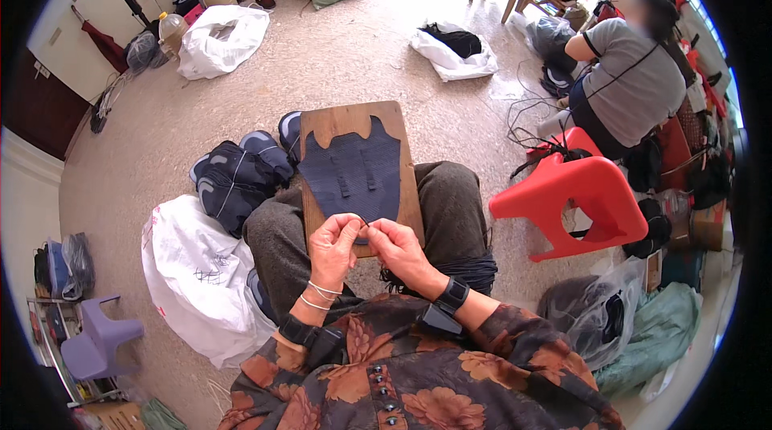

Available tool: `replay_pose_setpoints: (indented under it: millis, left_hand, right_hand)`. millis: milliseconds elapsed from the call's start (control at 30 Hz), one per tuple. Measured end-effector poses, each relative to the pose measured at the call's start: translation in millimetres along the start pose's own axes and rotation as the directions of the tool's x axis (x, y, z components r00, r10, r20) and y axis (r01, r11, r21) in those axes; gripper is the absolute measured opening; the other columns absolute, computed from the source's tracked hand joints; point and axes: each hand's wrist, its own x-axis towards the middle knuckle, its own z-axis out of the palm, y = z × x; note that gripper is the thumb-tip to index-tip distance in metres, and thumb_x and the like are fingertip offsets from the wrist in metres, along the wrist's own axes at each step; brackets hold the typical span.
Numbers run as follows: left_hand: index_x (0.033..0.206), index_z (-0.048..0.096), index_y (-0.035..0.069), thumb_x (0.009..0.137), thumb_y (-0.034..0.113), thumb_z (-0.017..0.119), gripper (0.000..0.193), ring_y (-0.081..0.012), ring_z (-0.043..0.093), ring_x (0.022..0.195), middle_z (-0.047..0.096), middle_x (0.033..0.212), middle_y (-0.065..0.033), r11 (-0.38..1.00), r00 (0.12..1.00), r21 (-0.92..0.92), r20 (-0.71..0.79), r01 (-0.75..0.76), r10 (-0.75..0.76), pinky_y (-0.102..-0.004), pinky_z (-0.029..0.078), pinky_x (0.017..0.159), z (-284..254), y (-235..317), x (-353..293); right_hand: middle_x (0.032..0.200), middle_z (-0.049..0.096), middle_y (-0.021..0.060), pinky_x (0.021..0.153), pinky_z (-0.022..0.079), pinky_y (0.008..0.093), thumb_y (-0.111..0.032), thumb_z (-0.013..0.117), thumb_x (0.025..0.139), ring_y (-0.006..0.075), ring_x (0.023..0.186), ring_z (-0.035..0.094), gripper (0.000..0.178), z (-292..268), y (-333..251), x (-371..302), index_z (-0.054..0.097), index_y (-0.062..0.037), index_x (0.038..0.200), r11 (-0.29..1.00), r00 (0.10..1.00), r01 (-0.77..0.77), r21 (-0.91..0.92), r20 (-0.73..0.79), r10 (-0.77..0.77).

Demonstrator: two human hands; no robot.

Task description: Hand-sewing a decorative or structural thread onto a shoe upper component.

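A wooden board [412, 217] rests across my lap. Flat on it lies a dark navy fabric piece [351, 177] shaped like a shoe upper, with two rows of short slits down its middle. Over its near edge my left hand [332, 243] and my right hand [396, 247] meet, fingertips pinched together. Between them shows a tiny dark bit, perhaps thin cord, too small to name. A bunch of dark cords [465, 272] lies over my right thigh.
Tied bundles of dark shoe pieces [237, 177] and a white sack [197, 277] are at my left. A tipped red stool [575, 197] stands right, near a seated person [635, 68]. A white bag [457, 56] with dark contents lies ahead; a purple chair [98, 337] is lower left.
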Motion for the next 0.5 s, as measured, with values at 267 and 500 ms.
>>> replay_pose_setpoints:
  millis: [267, 500]
  left_hand:
    - [0.105, 0.069, 0.001, 0.1, 0.006, 0.066, 0.008, 0.0037, 0.043, 0.054, 0.062, 0.08, 0.0069, 0.905, 0.947, 0.28, 0.127, -0.32, 0.295, -0.0156, 0.03, 0.046, -3.4, 13.9, -3.7]
    - [0.106, 0.069, 0.002, 0.099, 0.003, 0.066, 0.008, 0.0032, 0.042, 0.056, 0.058, 0.083, 0.0074, 0.894, 0.929, 0.263, 0.178, -0.363, 0.325, -0.0163, 0.03, 0.047, 12.2, 38.3, -18.8]
  right_hand:
    - [0.085, 0.069, 0.0009, 0.066, 0.049, 0.0248, -0.01, 0.061, 0.101, 0.0061, 0.075, 0.059, 0.017, -26.3, -38.3, -7.3, 0.072, 0.0021, 0.107, 0.998, 0.999, -0.039, 0.044, -0.026, 0.04]
    - [0.086, 0.071, 0.0059, 0.063, 0.05, 0.0253, -0.006, 0.068, 0.096, 0.0053, 0.075, 0.06, 0.015, -25.2, -59.6, -19.5, 0.072, 0.0014, 0.108, 0.865, 0.931, 0.347, -0.363, 0.024, -0.364]
